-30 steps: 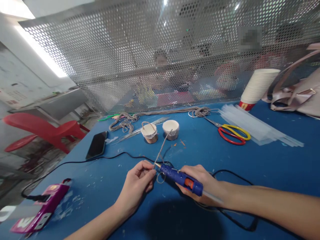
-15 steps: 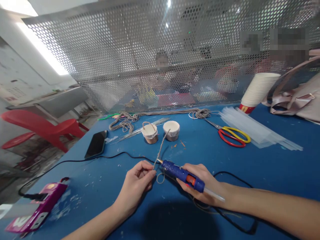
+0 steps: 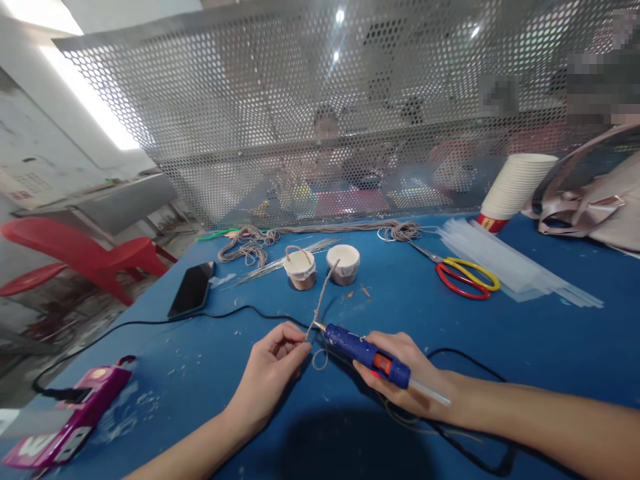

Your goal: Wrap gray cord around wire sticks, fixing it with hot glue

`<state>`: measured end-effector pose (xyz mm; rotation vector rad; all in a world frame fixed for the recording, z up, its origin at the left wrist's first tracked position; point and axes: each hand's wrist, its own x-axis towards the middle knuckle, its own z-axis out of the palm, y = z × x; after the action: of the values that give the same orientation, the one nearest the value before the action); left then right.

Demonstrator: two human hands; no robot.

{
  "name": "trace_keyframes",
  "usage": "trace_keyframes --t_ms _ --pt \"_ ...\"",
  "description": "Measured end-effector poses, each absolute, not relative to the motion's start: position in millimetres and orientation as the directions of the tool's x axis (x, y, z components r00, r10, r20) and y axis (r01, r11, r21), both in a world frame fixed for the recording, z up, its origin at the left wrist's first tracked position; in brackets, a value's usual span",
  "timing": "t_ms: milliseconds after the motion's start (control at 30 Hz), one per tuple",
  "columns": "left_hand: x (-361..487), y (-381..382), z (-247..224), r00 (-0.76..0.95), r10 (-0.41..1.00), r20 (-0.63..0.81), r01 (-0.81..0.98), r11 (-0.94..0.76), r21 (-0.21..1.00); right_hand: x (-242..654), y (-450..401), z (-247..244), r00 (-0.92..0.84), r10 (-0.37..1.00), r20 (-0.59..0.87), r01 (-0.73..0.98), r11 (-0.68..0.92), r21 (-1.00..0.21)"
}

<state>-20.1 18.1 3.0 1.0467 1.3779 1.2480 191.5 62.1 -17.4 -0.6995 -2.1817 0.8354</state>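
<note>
My left hand [image 3: 275, 367] pinches a thin twisted cord [image 3: 325, 292] between thumb and fingers; the cord slants up and away, its far end in front of the right small cup. A blue glue gun [image 3: 367, 350] with a clear stick at its back is gripped in my right hand [image 3: 405, 373]. Its metal tip points left and meets the cord just above my left fingertips. Beyond my hands stand two small white-rimmed cups, the left one [image 3: 301, 269] with a looped handle and the right one [image 3: 344, 265] without a visible handle.
Scissors [image 3: 465, 277], clear glue sticks [image 3: 515, 263] and stacked paper cups [image 3: 517, 190] lie or stand right. A phone [image 3: 193, 290] and purple power strip [image 3: 75, 420] are left. A black cable crosses the blue table. Cord bundles [image 3: 247, 247] lie by the perforated screen [image 3: 280, 127].
The view has shifted slightly. Both hands keep nearly the same pose, with the glue gun tip still at the cord.
</note>
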Motion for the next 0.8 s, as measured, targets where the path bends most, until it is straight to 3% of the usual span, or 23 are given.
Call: trace_keyframes --t_ms 800 --pt "-18.3 17.2 2.4 -0.122 0.982 -0.144 -0.067 0.136 0.988 190.4 57.4 -13.7 -0.656 0.649 0.385 0.242 0.664 -0.708"
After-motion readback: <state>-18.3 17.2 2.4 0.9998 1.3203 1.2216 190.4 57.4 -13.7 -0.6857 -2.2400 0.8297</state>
